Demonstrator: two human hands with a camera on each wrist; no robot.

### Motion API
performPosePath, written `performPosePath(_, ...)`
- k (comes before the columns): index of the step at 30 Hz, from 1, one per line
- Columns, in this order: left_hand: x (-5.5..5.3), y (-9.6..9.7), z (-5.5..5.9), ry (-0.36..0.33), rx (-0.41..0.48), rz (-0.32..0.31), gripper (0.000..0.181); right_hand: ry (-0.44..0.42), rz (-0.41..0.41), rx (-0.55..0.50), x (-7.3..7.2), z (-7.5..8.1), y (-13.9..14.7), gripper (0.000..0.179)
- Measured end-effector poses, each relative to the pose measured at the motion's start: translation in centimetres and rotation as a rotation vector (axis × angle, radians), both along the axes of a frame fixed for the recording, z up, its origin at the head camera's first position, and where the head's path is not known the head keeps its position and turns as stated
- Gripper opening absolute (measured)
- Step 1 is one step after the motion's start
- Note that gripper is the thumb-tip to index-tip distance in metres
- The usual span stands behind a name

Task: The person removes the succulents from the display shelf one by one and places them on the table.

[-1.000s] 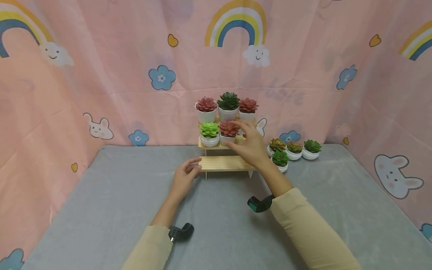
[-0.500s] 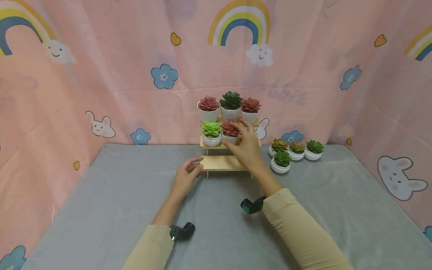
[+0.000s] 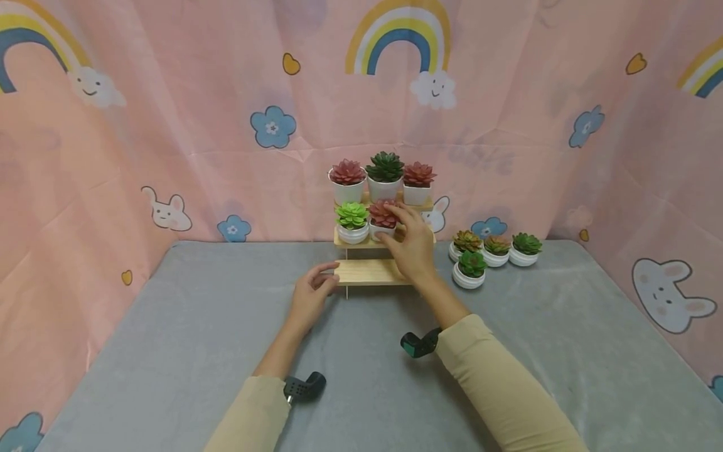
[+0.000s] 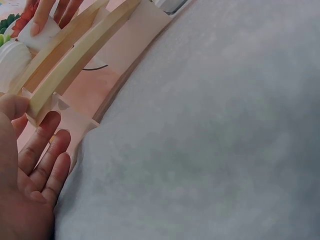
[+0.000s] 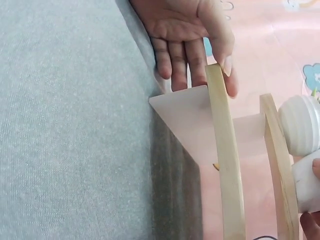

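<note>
Between fingers of the right hand (image 3: 414, 246), a red succulent (image 3: 381, 215).

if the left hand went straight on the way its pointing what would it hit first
The left end of the wooden bottom shelf; the left hand appears to pinch that end, so contact would likely be immediate.

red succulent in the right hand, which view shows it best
The head view: the red succulent shows most of its leaves and part of its white pot, the right hand covering one side. The left wrist view has pot and some leaves, top left; the right wrist view only part of the pot, right edge.
</note>
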State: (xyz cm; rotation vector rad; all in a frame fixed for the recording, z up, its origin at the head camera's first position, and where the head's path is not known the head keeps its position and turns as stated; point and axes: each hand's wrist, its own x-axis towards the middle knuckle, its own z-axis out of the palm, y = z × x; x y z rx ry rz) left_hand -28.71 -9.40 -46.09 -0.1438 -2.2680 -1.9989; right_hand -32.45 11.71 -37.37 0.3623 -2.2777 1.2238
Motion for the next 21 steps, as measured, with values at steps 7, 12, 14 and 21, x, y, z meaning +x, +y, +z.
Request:
performPosePath(7, 0.1, 0.0, 0.1, -0.003, 0.002, -0.002, 0.034, 0.005, 0.044, -0.101, 0.5, -0.1, 0.7, 0.054)
performPosePath(12, 0.1, 0.1, 0.1, -0.007, -0.004, -0.002, 0.032, -0.008, 0.049, -0.116, 1.7, 0.2, 2.1, 0.054)
performPosePath(14, 0.1, 0.1, 0.2, -0.006, -0.007, 0.000, 0.031, -0.004, 0.028, -0.091, 2.3, 0.4, 2.8, 0.054)
performPosePath(21, 0.3, 0.1, 0.3, -0.006, -0.001, 0.002, 0.031, 0.059, -0.011, -0.077, 3.9, 0.9, 5.7, 0.055)
